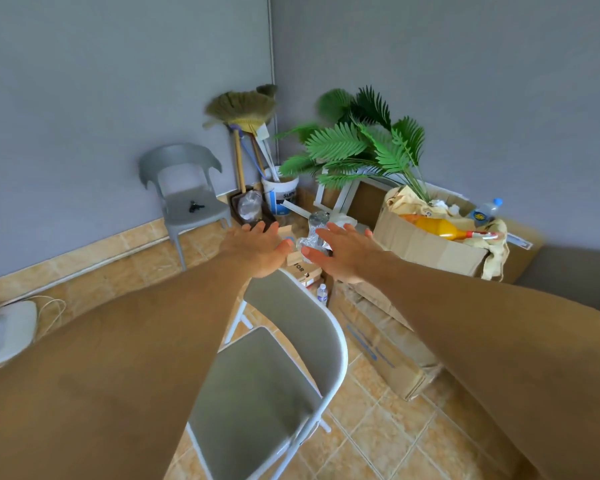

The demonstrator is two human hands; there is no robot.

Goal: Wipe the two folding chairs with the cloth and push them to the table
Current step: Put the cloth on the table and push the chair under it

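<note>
Two chairs (274,375) (187,192), two hands (260,247) (347,251)

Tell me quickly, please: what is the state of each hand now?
Left hand: open, fingers spread, holding nothing, above the folding chair.
Right hand: open, fingers spread, holding nothing.

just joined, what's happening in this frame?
A person reaches both arms forward over a grey folding chair standing open on the tiled floor. The left hand and right hand are open, palms roughly facing each other above the chair's backrest, holding nothing. No cloth is visible. Beyond are cardboard boxes, a potted plant, brooms and a grey plastic chair by the wall.
</note>
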